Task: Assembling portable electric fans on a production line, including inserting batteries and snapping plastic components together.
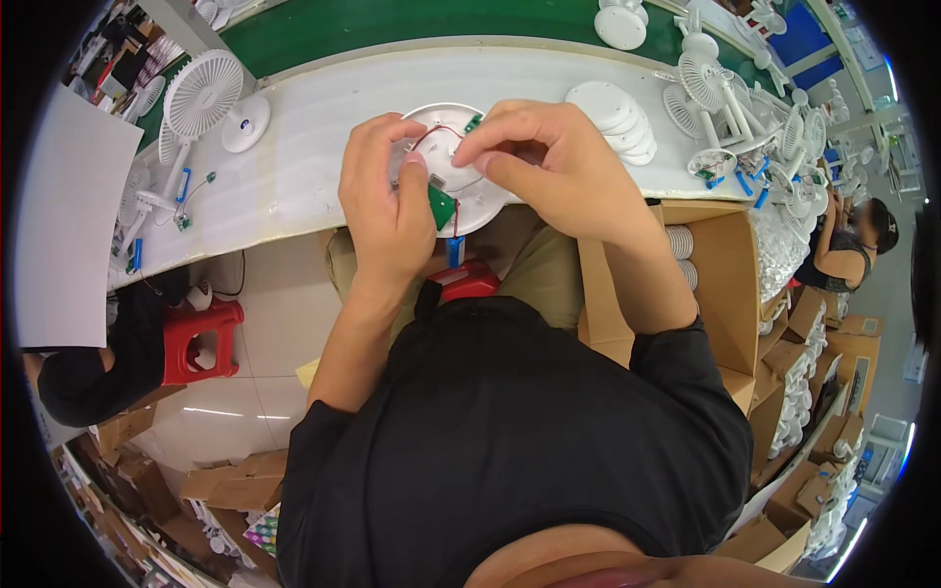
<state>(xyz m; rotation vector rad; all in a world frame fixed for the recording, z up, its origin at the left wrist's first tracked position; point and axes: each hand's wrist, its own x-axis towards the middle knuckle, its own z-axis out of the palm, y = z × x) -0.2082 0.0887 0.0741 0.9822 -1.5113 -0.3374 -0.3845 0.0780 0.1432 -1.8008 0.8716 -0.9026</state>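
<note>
A round white fan base (475, 211) is at the table's near edge, its inside facing up. Curled round its left side is my left hand (382, 191), with the thumb beside a green circuit board (442, 207). A red wire (441, 127) arcs across the inside, and a small green board (473, 123) sits at the far rim. My right hand (559, 162) reaches in from the right, thumb and forefinger drawn together over the base. What lies between those fingertips is too small to make out. Below the near rim hangs a blue battery (455, 252).
White discs (613, 113) are stacked to the right on the white table (304, 127). White fans (204, 93) stand at the left, more at the right with blue batteries. A cardboard box (720, 284) is by my right arm, a red stool (201, 338) at left. Other people sit at both sides.
</note>
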